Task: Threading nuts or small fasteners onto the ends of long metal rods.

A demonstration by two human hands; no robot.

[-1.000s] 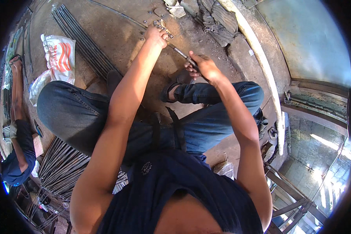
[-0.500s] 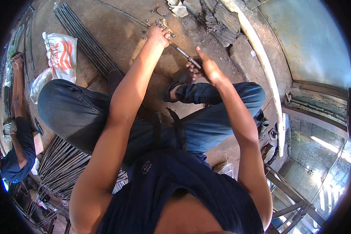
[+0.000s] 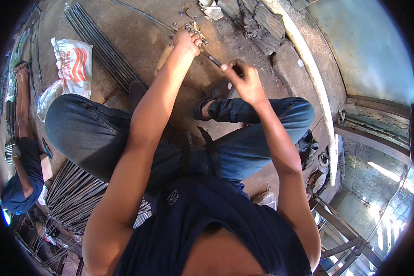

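My left hand (image 3: 187, 42) is closed around a long, thin metal rod (image 3: 147, 17). The rod slants from the far left down toward my right hand (image 3: 246, 83). There my thumb and curled fingers pinch at its near end (image 3: 211, 59), and they hide the very tip. Whether a small part sits inside that pinch cannot be made out. Several small nuts (image 3: 204, 42) lie scattered on the floor around and beyond my left hand, near a flat, tan sandal-like piece (image 3: 193, 17).
Left of my knees lie a bundle of long rods (image 3: 101, 46) and a white-and-red sack (image 3: 73, 64). More thin rods (image 3: 73, 193) are piled beside my hip. A co-worker (image 3: 23, 179) is at far left. A pale curved pole (image 3: 315, 83) runs along the right.
My right hand has turned and closed from spread fingers into a pinch at the rod's near end. The shiny sleeve-like section there is now covered. My left hand stays in place.
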